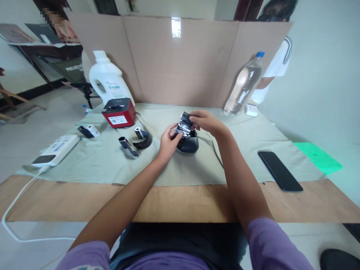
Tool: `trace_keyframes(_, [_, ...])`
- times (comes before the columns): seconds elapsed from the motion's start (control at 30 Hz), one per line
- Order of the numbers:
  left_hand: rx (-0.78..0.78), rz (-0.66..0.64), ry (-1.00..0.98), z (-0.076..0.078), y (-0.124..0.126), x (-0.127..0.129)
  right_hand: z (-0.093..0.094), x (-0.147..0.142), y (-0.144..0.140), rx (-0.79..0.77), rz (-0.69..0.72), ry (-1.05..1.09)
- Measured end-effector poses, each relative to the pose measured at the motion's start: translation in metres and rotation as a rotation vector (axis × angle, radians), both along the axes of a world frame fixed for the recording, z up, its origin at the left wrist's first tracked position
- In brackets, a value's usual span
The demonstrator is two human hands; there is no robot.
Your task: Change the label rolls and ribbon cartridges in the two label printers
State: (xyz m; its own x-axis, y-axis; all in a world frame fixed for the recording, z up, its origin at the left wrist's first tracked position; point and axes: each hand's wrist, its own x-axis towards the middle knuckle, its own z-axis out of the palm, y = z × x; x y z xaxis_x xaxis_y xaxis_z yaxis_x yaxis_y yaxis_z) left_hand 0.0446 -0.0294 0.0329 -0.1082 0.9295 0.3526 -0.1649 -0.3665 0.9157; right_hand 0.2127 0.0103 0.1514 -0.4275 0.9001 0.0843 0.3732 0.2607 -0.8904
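Over a small rounded black device (188, 145) on the cloth, both hands grip a glossy black strip (185, 125). My left hand (169, 139) is closed on the strip's lower left part, thumb on top, close against the device. My right hand (206, 122) pinches the strip's upper right edge between thumb and fingers. The strip is creased and reflects light. Part of the device's top is hidden by the strip and fingers. To the left lie two small rolls with dark glossy tails, one roll (123, 141) nearer and another (138, 132) behind it.
Behind stand a red and black box (120, 113), a white jug (112, 82), a clear bottle (244, 88) and a cardboard screen (182, 63). A white power strip (57, 150) with a cable lies left, a black phone (279, 170) right. People are beyond the screen.
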Motion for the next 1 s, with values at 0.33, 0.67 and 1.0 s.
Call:
trace_keyframes(0.33, [0.013,0.042,0.075,-0.005,-0.001,0.001,0.000,0.013,0.003,-0.230,0.104,0.199])
trace_keyframes(0.67, [0.007,0.193,0.334,-0.003,-0.031,0.021,-0.017,0.029,0.020,-0.421,0.015,0.270])
trace_keyframes(1.0, [-0.165,0.232,0.524,-0.007,-0.035,0.019,-0.057,0.013,0.042,0.011,-0.117,-0.121])
